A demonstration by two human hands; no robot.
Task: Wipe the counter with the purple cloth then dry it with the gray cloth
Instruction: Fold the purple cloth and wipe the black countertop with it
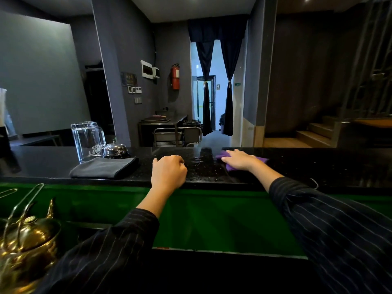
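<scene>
A black speckled counter (318, 166) runs across the view. My right hand (240, 159) lies flat with straight fingers on the purple cloth (222, 154), pressing it onto the counter near the far edge. Only the cloth's edges show around the hand. Wet streaks shine on the counter between my hands. My left hand (168, 172) rests on the counter's near edge with its fingers curled into a loose fist, holding nothing. The gray cloth (104, 168) lies folded on the counter to the left of my left hand.
A glass beer pitcher (88, 141) and a silver service bell (115, 150) stand behind the gray cloth. A brass kettle (27, 240) sits on the lower level at left. A green panel (212, 219) lies below the counter's edge.
</scene>
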